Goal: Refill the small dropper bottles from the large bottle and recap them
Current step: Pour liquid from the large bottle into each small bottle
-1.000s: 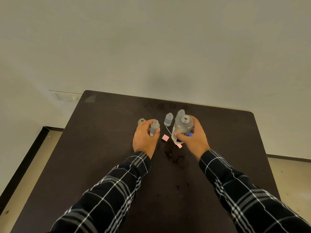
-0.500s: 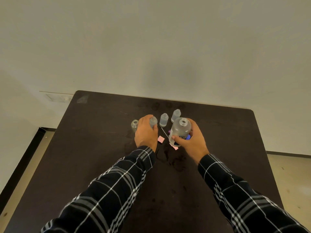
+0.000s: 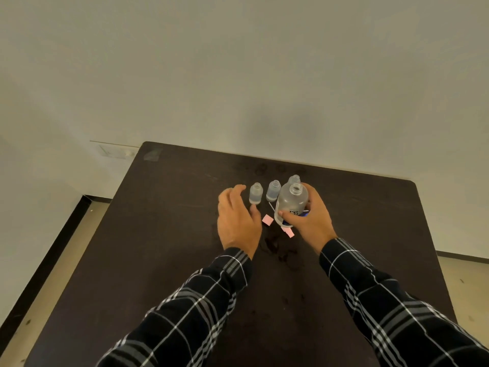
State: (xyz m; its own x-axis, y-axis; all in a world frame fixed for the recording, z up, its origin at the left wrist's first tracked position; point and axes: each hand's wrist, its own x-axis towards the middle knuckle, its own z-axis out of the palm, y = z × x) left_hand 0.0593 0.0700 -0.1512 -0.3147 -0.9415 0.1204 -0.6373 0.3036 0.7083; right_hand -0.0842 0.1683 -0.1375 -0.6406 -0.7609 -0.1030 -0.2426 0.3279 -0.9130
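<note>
- Head view: the right hand [image 3: 309, 221] grasps the uncapped large bottle [image 3: 291, 205], held upright on the dark table [image 3: 158, 234].
- The left hand [image 3: 238, 218] is released and holds nothing, just beside the nearest small dropper bottle [image 3: 256, 193].
- The middle small bottle [image 3: 273, 190] and the far small bottle [image 3: 294, 179] stand open alongside.

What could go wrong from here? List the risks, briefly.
1. The left hand hovers open close beside the nearest small bottle, which stands uncapped. A careless reach may topple it into the middle small bottle.
2. The right hand grips the uncapped large bottle. Pouring into such narrow necks may spill onto the table and the pink paper squares.
</note>
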